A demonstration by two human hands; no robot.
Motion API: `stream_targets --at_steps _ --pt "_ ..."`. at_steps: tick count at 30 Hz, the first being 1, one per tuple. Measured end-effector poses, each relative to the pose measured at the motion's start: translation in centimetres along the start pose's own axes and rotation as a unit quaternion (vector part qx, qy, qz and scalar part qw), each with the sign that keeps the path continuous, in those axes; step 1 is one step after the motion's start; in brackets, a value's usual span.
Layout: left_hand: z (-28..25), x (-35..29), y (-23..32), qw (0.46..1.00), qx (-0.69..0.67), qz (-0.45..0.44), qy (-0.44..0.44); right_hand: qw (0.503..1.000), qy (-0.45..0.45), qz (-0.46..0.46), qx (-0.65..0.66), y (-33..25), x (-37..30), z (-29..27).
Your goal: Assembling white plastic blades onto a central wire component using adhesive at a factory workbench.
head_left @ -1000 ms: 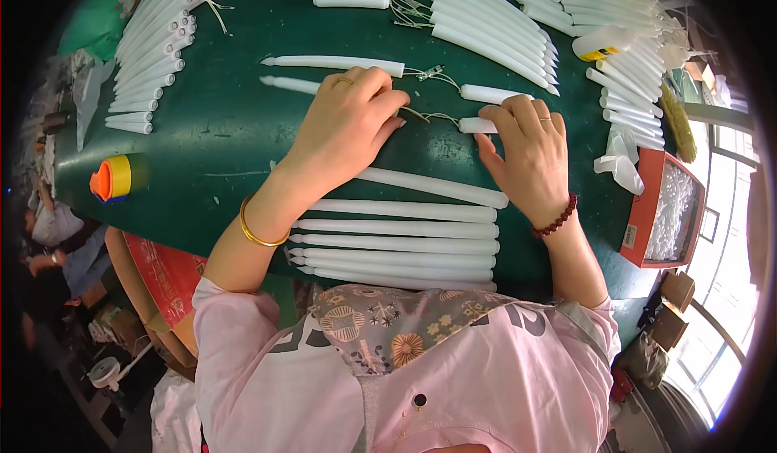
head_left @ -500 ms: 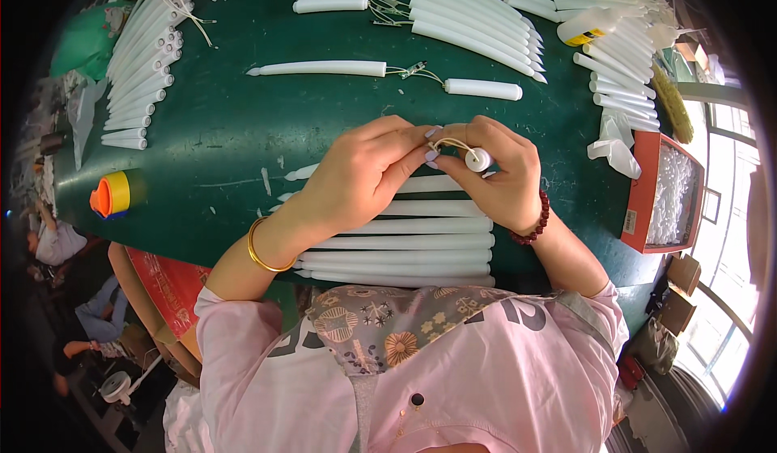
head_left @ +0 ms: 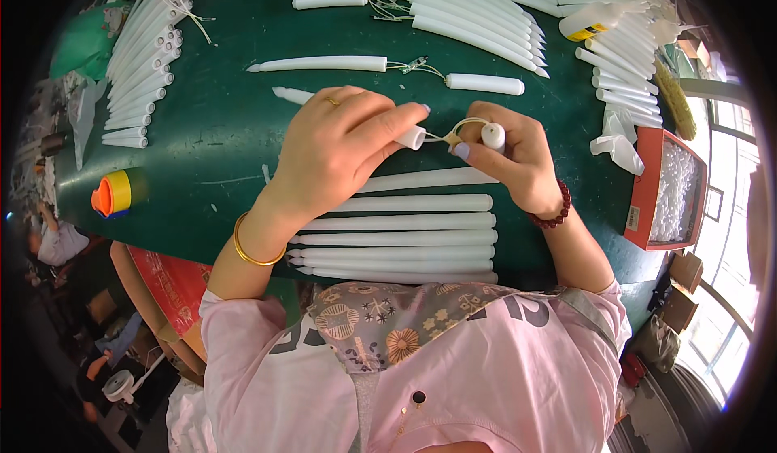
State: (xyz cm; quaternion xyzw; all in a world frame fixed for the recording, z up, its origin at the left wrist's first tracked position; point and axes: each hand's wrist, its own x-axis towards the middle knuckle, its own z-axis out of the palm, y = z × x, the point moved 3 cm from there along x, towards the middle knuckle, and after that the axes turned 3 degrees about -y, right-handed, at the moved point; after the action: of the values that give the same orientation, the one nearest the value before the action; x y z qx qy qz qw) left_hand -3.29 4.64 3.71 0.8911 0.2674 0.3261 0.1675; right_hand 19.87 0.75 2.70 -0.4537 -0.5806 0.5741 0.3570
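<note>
My left hand (head_left: 332, 141) is closed around a long white taper LED candle (head_left: 292, 95), whose pointed tip shows beyond the knuckles. Its open end faces my right hand (head_left: 514, 144). That hand is closed on a short white battery tube (head_left: 493, 136), seen end-on, while thumb and finger pinch a small circuit board (head_left: 452, 139). Thin pale wires run from the board into the candle's open end and loop back to the tube. Under my hands a row of white taper candles (head_left: 405, 222) lies side by side on the green table (head_left: 202, 129).
Farther off lies a wired candle and tube set (head_left: 324, 64). Bundles of white candles (head_left: 473, 28) lie at the back, more tubes (head_left: 137, 89) at left. An orange-and-yellow round container (head_left: 112, 194) stands left; a white bottle (head_left: 587, 23) and red box (head_left: 647, 202) are at right.
My left hand has picked up a candle from the row and brought it up to the board. My right hand has shifted slightly right, still with the tube and board.
</note>
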Motion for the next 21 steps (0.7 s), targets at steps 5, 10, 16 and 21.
stream_targets --at_steps 5,10,16,21 --pt "0.7 0.1 0.8 0.996 0.075 0.025 -0.051 0.994 -0.066 0.084 0.007 0.3 0.0 0.7" --pt "1.5 -0.3 0.9 0.996 0.035 0.034 -0.079 0.991 -0.081 0.101 0.030 0.2 0.1 1.3" --pt "1.8 -0.4 1.1 0.993 0.018 0.029 -0.117 0.989 -0.087 0.120 0.018 0.4 0.1 1.5" --pt "1.6 -0.2 1.9 0.996 0.018 0.009 -0.088 0.985 -0.108 0.131 0.008 1.1 -0.1 2.3"
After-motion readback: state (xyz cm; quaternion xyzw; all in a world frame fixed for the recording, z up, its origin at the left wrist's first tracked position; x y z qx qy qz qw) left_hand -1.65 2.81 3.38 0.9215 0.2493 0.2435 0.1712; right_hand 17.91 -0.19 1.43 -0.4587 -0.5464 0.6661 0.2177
